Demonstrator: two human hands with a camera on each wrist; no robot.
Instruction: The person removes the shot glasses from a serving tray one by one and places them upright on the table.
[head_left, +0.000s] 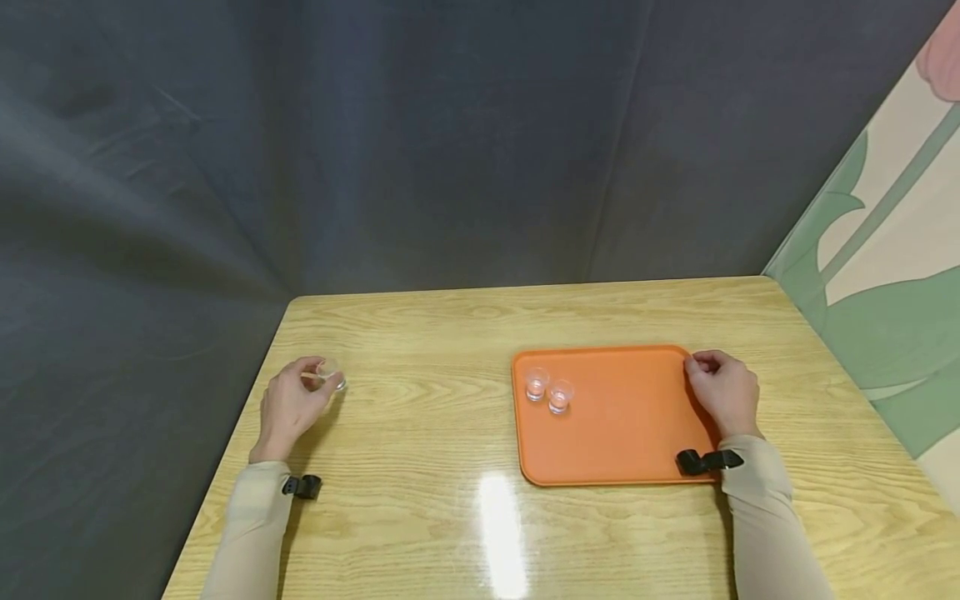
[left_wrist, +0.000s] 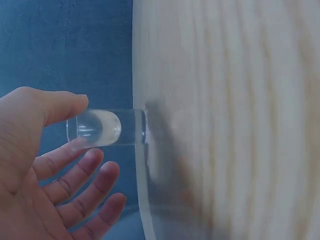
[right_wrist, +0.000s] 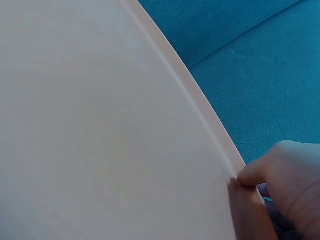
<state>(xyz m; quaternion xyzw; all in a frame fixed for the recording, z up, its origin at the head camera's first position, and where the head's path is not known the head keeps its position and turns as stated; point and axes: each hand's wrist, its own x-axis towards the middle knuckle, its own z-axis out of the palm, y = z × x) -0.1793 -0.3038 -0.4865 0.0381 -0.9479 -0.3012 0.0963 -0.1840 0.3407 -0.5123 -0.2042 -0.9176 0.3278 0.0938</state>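
My left hand (head_left: 291, 406) pinches a small clear shot glass (head_left: 330, 375) at the left side of the table. In the left wrist view, the thumb and index finger take the glass (left_wrist: 107, 127) near its rim, while the other fingers spread loosely below. Whether its base touches the table I cannot tell. On the right, my right hand (head_left: 726, 392) grips the far right corner of an orange tray (head_left: 622, 433), thumb on the rim in the right wrist view, the fingers partly hidden beneath. Two more clear shot glasses, one (head_left: 536, 383) and another (head_left: 559, 396), stand upright at the tray's left end.
The tray lies on a light wood-grain table (head_left: 420, 450). A dark cloth (head_left: 465, 150) hangs behind the table and along its left side. At the right is a wall panel (head_left: 885, 317) with a green and pink plant pattern.
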